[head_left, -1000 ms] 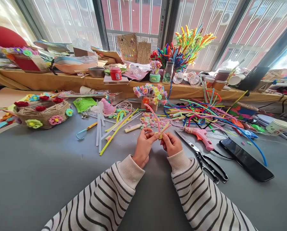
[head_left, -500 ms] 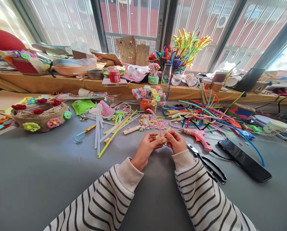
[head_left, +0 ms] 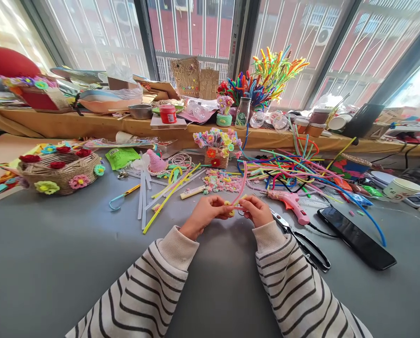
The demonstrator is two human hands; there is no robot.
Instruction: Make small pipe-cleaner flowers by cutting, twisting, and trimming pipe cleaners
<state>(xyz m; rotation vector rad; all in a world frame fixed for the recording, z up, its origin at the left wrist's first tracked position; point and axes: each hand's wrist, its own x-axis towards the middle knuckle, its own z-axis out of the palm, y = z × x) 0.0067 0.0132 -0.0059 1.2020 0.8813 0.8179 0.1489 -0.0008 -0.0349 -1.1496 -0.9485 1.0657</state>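
Observation:
My left hand [head_left: 204, 213] and my right hand [head_left: 257, 210] meet fingertip to fingertip just above the grey table [head_left: 55, 253]. Both pinch a small yellow pipe-cleaner piece [head_left: 231, 208] between them. A pink pipe cleaner [head_left: 242, 184] rises from that pinch and curves up and away. Both hands are closed on this work. Striped sleeves cover both forearms.
Black-handled scissors [head_left: 303, 241], a pink glue gun [head_left: 290, 202] and a dark phone [head_left: 355, 237] lie right of my hands. Loose coloured pipe cleaners [head_left: 294, 169] spread behind them. A woven flower basket [head_left: 60, 171] sits far left, a small flower pot [head_left: 217, 145] straight ahead.
The pink pipe cleaner has swung from leaning left to leaning right above my hands. My hands have turned slightly and stay together on the yellow piece.

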